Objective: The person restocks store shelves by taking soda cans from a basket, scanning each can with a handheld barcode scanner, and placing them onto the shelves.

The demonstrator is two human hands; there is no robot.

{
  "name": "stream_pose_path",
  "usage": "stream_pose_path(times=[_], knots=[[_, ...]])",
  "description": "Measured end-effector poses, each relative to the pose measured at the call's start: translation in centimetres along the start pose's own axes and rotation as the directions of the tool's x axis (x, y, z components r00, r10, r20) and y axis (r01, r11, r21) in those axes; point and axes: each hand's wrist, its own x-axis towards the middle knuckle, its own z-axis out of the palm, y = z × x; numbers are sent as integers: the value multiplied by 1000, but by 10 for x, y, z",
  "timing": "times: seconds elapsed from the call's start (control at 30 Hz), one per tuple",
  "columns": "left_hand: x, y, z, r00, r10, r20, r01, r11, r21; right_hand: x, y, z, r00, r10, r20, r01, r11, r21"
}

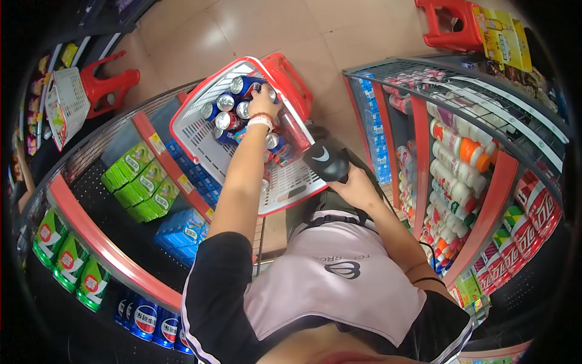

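Inside a white plastic basket with a red rim (193,130), several drink cans (225,102) stand or lie close together, mostly blue with silver tops. Reaching in from above, my left hand (265,102) has its fingers curled round a dark can (253,88) near the far side. A bracelet and a pale band circle that wrist. My right hand (359,189) is beside the basket's right corner, closed against a rounded black object with a white swoosh (327,159); its fingertips are partly hidden. Clear-wrapped items in the basket's right part are hard to make out.
A red stool (290,85) stands right behind the basket. Shelves flank me: green packs (142,182) and blue packs (182,233) on the left, white bottles (454,167) on the right. Another basket (70,100) and red stool (109,88) are far left.
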Motion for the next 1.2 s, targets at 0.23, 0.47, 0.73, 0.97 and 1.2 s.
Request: stream_pose_path(times=[0.23,0.47,0.73,0.97,1.2], knots=[[-96,-36,-29,827,91,-555,-310,898,-314,0,-18,4,996,-40,81,47,995,-84],[-213,-86,-41,547,2,-837,-565,738,-368,-27,-54,31,962,-250,113,264,955,-133],[-373,-121,-33,136,61,-989,-565,825,-27,-105,-88,78,859,-412,304,472,867,-158],[-458,-150,5,26,136,-990,-409,906,114,-163,-95,112,687,-489,537,630,770,-105],[-525,-151,31,29,124,-992,-269,957,112,-204,-99,133,546,-528,651,748,657,-94]])
